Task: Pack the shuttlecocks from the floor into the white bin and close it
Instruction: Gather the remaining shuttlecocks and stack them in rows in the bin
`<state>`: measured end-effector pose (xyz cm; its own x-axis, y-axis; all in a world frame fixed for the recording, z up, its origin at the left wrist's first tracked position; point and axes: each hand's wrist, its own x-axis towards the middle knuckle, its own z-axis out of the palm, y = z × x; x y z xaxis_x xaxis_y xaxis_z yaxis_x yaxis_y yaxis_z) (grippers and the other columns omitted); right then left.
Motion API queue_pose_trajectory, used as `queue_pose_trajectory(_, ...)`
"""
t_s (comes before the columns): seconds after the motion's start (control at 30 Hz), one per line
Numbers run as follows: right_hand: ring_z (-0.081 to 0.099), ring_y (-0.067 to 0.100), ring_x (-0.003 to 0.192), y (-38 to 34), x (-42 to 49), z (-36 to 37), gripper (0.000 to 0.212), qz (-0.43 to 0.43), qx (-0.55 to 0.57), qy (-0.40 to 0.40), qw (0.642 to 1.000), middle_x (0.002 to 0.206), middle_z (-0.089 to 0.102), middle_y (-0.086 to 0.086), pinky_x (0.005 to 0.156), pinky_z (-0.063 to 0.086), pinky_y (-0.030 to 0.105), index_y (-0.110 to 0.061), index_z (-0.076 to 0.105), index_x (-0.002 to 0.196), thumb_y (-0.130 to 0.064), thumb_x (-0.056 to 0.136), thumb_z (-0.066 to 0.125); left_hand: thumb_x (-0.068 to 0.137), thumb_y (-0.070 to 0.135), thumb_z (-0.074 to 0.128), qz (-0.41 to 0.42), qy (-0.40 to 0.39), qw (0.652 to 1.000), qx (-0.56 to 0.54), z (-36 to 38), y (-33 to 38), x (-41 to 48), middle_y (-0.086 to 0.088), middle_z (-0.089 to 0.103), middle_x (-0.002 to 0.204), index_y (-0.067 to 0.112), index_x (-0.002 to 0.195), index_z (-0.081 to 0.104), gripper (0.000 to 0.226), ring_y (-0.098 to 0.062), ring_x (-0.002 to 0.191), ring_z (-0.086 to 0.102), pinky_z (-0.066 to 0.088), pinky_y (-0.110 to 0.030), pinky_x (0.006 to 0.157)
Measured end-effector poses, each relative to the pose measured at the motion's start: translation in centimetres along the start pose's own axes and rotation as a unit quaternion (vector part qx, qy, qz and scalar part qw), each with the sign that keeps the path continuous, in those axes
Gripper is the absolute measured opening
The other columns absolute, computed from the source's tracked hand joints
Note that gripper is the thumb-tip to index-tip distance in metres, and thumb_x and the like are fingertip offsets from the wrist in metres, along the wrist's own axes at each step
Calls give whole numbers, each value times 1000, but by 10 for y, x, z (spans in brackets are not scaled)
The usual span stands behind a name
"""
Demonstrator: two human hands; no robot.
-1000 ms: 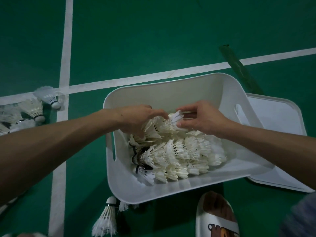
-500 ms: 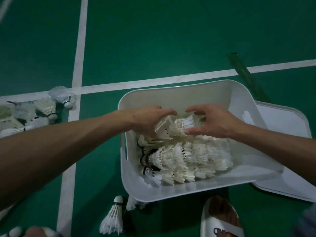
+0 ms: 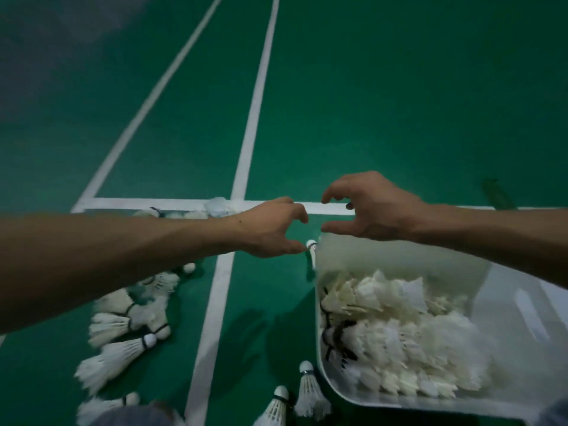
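Note:
The white bin (image 3: 396, 256) sits at the lower right, holding several white shuttlecocks in rows (image 3: 399, 330). My left hand (image 3: 273, 229) hovers just left of the bin's far left corner, fingers curled and apart, empty. My right hand (image 3: 372, 207) hangs above the bin's far rim, fingers spread and curved, empty. One shuttlecock (image 3: 312, 250) stands by the bin's corner, touching my left thumb tip. Several loose shuttlecocks (image 3: 123, 342) lie on the floor at the lower left, and more (image 3: 199, 210) along the white line behind my left forearm.
The floor is a green court with white lines (image 3: 249, 142). Two shuttlecocks (image 3: 307, 392) stand upright near the bin's near left corner. A dark green strip (image 3: 498, 195) lies at the far right. The image is blurred by motion.
Both hands have let go of the shuttlecocks in the bin and lifted out past its far left corner. The view has swung left, showing more of the floor pile.

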<state>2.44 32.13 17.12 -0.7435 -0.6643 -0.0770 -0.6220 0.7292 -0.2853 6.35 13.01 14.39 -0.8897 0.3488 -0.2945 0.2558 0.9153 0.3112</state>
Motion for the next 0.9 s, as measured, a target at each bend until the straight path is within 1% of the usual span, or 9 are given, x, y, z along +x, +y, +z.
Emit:
queue_pose_trajectory(0.13,54,24,111,-34,67,31,57,-10,-6,-33,999,120,62,7,90,41,29,-18,57,126,-48,79,71,84,41,66,-101,36,994,-36,-1,-64,-7,-10,42,137,15,135,44,61,-26,124,44,35,-33,105)
queue_pose_trajectory(0.2,52,24,117,-49,94,53,60,-4,5,-48,999,127,59,7,95,40,30,-19,54,129,-48,80,71,83,41,67,-153,55,985,-53,8,-99,-11,-11,42,138,16,134,45,61,-28,124,44,36,-36,104)
queue_pose_trajectory(0.33,50,25,121,-71,136,100,60,1,38,-67,997,131,57,7,99,42,33,-20,52,130,-47,80,71,82,43,67,-228,83,966,-87,39,-167,-20,-11,42,138,18,132,47,60,-27,122,46,37,-37,105)
queue_pose_trajectory(0.4,48,25,123,-78,152,122,61,-6,42,-80,996,133,55,7,100,41,35,-21,50,132,-46,81,71,82,45,67,-255,95,958,-88,54,-198,-26,-10,41,140,20,134,45,62,-28,122,45,37,-40,106)
queue_pose_trajectory(0.47,47,25,123,-80,170,141,63,-12,46,-88,995,135,53,6,101,40,35,-21,46,134,-45,82,70,82,44,67,-266,117,952,-98,67,-226,-29,-7,42,141,22,135,44,62,-28,126,42,36,-44,107)
queue_pose_trajectory(0.6,44,25,128,-83,208,168,71,-24,69,-82,994,142,45,6,106,36,36,-23,39,141,-42,82,71,81,41,70,-251,144,949,-127,82,-261,-25,-3,44,142,24,136,44,63,-27,129,40,35,-46,107)
queue_pose_trajectory(0.73,37,26,134,-80,246,185,81,-36,68,-79,994,150,36,5,110,33,38,-24,30,147,-39,81,73,80,43,70,-255,126,952,-113,83,-274,-9,-2,41,146,27,142,36,72,-26,131,39,33,-45,110)
queue_pose_trajectory(0.83,28,28,139,-74,267,197,87,-49,48,-88,994,154,28,7,115,27,42,-26,23,150,-43,80,73,80,45,70,-220,100,966,-97,82,-277,6,0,39,148,26,145,32,78,-23,134,36,31,-43,111)
queue_pose_trajectory(0.9,33,29,135,-71,273,205,86,-48,59,-108,991,150,35,8,112,31,42,-27,23,150,-43,81,72,78,41,73,-216,84,964,-127,82,-276,12,-1,42,145,29,145,30,80,-23,132,39,35,-41,109)
